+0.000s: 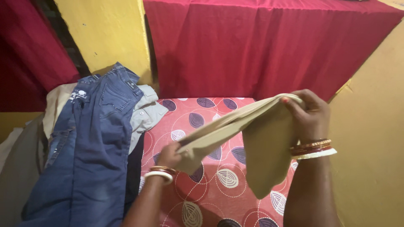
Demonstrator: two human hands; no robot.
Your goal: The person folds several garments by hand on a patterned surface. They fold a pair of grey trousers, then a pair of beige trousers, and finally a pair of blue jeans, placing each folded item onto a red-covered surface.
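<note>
A plain beige cloth garment (261,138) is gripped at both ends, by left hand (170,155) and right hand (309,115), above the red leaf-patterned mattress (219,185). Folding appears underway; edges need aligning. Blue denim jeans (90,155) lie alongside.

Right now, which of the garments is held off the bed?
The beige garment, stretched between the left hand and right hand. The jeans and grey shirt lie piled at left.

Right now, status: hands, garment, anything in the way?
Left hand and right hand both gripping beige garment, stretched above patterned red sheet. Blue jeans piled left, apart. Nothing in the way.
</note>
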